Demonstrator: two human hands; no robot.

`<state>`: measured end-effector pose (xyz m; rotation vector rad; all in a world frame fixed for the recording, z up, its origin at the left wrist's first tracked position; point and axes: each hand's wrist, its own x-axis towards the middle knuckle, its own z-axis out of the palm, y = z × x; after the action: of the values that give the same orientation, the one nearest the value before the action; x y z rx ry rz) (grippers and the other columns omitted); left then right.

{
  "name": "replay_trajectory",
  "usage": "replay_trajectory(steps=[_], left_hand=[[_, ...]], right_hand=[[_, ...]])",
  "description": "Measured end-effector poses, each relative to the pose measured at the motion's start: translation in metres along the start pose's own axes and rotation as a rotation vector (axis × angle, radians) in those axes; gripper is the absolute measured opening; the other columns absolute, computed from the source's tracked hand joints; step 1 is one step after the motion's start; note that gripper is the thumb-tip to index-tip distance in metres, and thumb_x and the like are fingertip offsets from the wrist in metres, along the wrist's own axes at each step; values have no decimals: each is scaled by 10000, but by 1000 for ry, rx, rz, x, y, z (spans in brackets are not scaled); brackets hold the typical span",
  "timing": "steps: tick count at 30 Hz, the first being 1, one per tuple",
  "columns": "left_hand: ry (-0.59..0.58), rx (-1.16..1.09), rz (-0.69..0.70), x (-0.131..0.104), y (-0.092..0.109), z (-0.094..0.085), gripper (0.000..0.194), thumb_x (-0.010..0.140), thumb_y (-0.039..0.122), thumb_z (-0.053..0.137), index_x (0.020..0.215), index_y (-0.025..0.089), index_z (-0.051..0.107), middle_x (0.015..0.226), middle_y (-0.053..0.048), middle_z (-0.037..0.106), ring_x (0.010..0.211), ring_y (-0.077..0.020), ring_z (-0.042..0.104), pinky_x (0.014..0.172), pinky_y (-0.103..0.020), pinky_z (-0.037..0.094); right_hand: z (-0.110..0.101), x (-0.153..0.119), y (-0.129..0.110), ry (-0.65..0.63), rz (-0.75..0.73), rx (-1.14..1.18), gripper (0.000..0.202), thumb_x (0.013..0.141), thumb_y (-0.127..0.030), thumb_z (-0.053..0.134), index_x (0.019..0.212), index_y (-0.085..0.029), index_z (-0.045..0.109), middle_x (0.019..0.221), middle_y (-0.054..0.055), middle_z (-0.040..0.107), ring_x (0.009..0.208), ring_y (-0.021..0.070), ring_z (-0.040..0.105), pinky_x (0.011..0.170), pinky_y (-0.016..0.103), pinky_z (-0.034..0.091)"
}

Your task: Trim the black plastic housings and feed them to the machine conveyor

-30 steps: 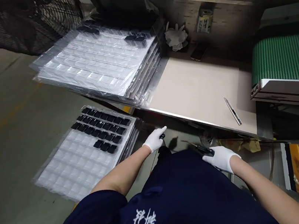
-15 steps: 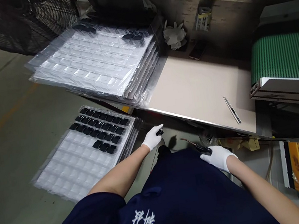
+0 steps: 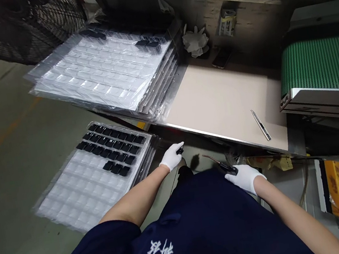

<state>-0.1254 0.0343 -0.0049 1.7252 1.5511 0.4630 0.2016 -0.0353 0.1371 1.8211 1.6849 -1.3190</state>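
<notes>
**Black piece pinched in left hand, black tool gripped in right hand**

Both hands gloved in white, noted low in front of the body, below the near edge of the tan work surface. The step in hand was judged to be the handling of a single piece with the tool at the ready. For the next move, a steady left pinch and a controlled gap at the tool's tip were judged to be called for.

The black piece was held at the left thumb and fingertips, partly covered by the glove; its finer shape was too small to be made out. The right fingers were wrapped around the tool's handle. Its thin, bent tube was pointed towards the left fingertips, near them but apart. Whether a trigger was being pressed could not be told.

Just left of the left fingers, a lower tray was noted, with similar black parts set in its far rows. Beyond those fingers, a taller tray stack was seen. Beyond the right fingers, a cutter was left lying on the work surface, untouched.
</notes>
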Motion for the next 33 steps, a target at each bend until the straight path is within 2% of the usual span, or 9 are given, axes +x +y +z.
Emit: replay_trajectory(steps=[6, 11, 13, 16, 20, 22, 24, 28, 33], left_hand=[[21, -65, -83, 1, 7, -4, 353, 939, 337, 625, 1252, 175, 596, 1290, -112, 598, 1189, -272, 577, 1025, -528, 477], [28, -243, -187, 0, 34, -12, 331, 929, 327, 640, 1219, 170, 613, 1287, -112, 599, 1191, -272, 575, 1017, -522, 489], [-1, -373, -231, -5, 56, -15, 347, 924, 312, 642, 1231, 158, 597, 1243, -117, 620, 1124, -264, 617, 954, -501, 539], [-96, -624, -266, -21, 103, -23, 393, 929, 247, 572, 1300, 129, 517, 1185, -143, 652, 1025, -259, 687, 894, -475, 591], [-266, -916, -249, -49, 178, -46, 429, 869, 223, 585, 1284, 137, 514, 1256, -150, 648, 1141, -301, 665, 1028, -475, 541], [-366, -1129, -287, -61, 212, -58, 431, 836, 185, 624, 1256, 126, 551, 1234, -146, 664, 1167, -333, 648, 1050, -480, 525], [-458, -1283, -349, -69, 238, -67, 395, 846, 148, 619, 1238, 123, 581, 1194, -139, 685, 1125, -336, 672, 996, -451, 562], [-583, -1353, -404, -77, 266, -73, 269, 900, 159, 582, 1161, 134, 641, 1153, -125, 708, 1037, -311, 712, 841, -354, 621], [-643, -1362, -383, -79, 277, -69, 230, 913, 161, 565, 1117, 136, 668, 1115, -133, 721, 1023, -309, 717, 802, -335, 619]], right_hand=[[3, 1, 2, 12, -12, 30, 319, 838, -499, 574, 964, -257, 739, 973, 75, 749, 920, 283, 691, 767, 342, 467], [5, 4, 7, 70, 0, 102, 264, 798, -467, 622, 890, -247, 736, 902, 74, 749, 858, 291, 693, 746, 364, 472], [2, -1, 13, 119, 9, 169, 232, 806, -425, 616, 853, -222, 716, 849, 72, 745, 821, 272, 694, 741, 356, 486], [-8, -19, 21, 229, -23, 308, 240, 880, -389, 530, 871, -197, 674, 890, 62, 748, 867, 212, 693, 796, 299, 510], [-24, -50, 21, 490, -195, 670, 261, 867, -437, 610, 808, -191, 675, 894, 67, 749, 914, 218, 686, 890, 328, 511], [-29, -61, 18, 588, -278, 852, 247, 834, -442, 684, 828, -196, 694, 859, 58, 752, 843, 215, 684, 838, 348, 527], [-30, -68, 15, 642, -331, 941, 249, 836, -438, 700, 894, -196, 704, 880, 59, 758, 775, 196, 669, 751, 342, 535], [-27, -75, 12, 710, -440, 1018, 229, 863, -425, 692, 898, -200, 719, 906, 58, 753, 674, 163, 629, 641, 323, 526], [-28, -82, 7, 658, -515, 991, 195, 877, -400, 690, 876, -208, 725, 859, 53, 747, 754, 194, 679, 722, 351, 575]])
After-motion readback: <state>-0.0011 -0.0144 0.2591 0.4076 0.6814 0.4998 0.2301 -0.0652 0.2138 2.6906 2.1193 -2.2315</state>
